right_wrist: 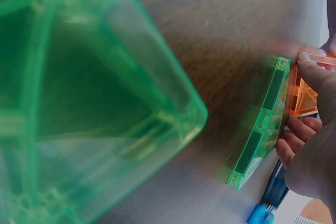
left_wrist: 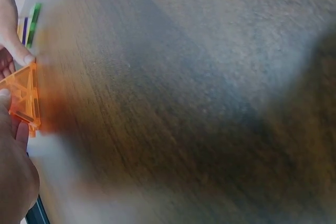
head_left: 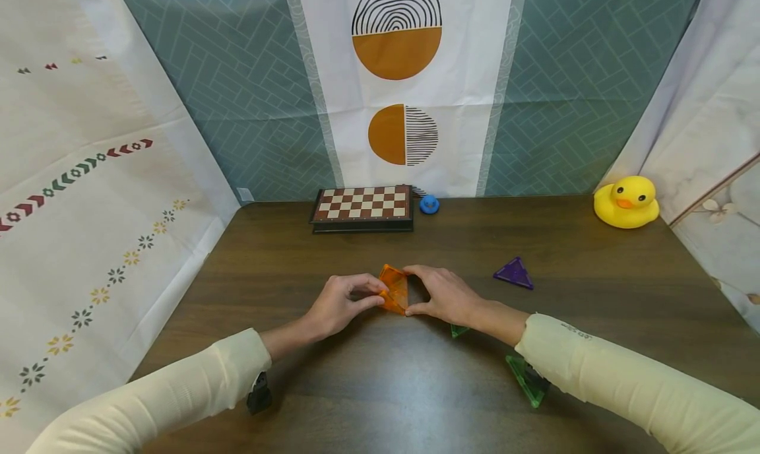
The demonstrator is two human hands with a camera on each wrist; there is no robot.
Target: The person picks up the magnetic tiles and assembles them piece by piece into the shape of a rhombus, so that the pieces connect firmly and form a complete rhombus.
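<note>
Beyond left hand point(head_left: 340, 303) and right hand point(head_left: 445, 295), curled, gripping orange tiles point(head_left: 396, 291), only head view shows a duck point(head_left: 625, 204).

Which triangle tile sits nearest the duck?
The purple triangle, lying on the table beyond the right arm. The green triangles are nearer the person, partly hidden by that arm; the orange shape is held by the left hand and right hand.
</note>
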